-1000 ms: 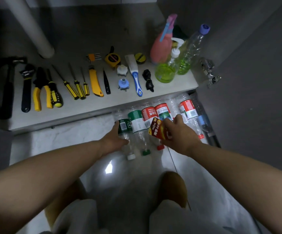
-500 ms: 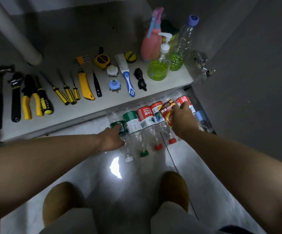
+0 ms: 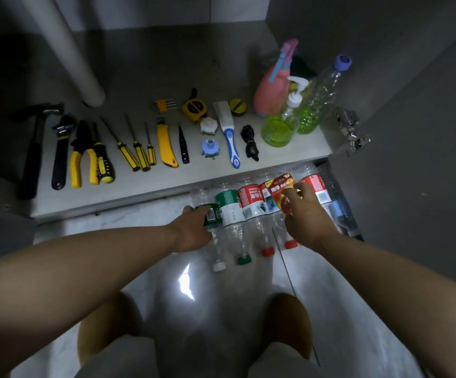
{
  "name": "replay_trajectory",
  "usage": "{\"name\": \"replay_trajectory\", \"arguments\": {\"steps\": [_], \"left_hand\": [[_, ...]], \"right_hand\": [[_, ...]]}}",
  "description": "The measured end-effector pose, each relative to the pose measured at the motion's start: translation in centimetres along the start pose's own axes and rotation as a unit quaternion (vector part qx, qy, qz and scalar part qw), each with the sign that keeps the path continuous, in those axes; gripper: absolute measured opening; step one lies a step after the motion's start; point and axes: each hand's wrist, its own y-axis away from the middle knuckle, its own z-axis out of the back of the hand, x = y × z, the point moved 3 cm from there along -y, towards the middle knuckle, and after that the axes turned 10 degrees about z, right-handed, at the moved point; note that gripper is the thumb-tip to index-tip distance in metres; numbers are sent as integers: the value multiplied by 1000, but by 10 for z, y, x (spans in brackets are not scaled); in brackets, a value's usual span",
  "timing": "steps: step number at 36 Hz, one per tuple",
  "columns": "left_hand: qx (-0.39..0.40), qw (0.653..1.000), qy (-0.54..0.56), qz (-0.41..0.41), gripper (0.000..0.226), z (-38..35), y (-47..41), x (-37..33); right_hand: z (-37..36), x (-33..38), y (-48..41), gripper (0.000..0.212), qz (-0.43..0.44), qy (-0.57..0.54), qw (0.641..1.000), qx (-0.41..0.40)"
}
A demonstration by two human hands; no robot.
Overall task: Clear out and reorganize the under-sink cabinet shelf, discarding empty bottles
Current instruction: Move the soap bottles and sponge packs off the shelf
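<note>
Several empty clear plastic bottles lie side by side on the floor against the cabinet shelf's front edge, caps toward me. My left hand rests on the leftmost, green-labelled bottle, fingers over its label. My right hand pinches a small red and yellow card packet above the bottles near the right end of the row. On the shelf hand tools lie in a row, from a hammer to a yellow knife.
A pink spray bottle, a pump bottle with green liquid and a tall clear bottle stand at the shelf's right end. A grey pipe rises at back left. The open cabinet door is on the right. My feet are below.
My right hand has carried the red packet up and to the right, from the middle of the bottle row toward its right end. My left hand stays on the leftmost bottle.
</note>
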Motion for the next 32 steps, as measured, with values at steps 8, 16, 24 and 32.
{"name": "replay_trajectory", "arguments": {"steps": [8, 16, 24, 32], "left_hand": [[-83, 977, -115, -162, 45, 49, 24, -28], [-182, 951, -71, -240, 27, 100, 1, -80], [-201, 941, 83, -261, 30, 109, -34, -132], [-190, 944, 147, -228, 33, 106, -49, -161]], "right_hand": [[36, 24, -19, 44, 127, -13, 992, 0], [103, 25, -68, 44, 68, -30, 987, -145], [198, 0, -128, 61, -15, 44, 957, -287], [213, -17, -146, 31, -42, 61, 970, -231]]}}
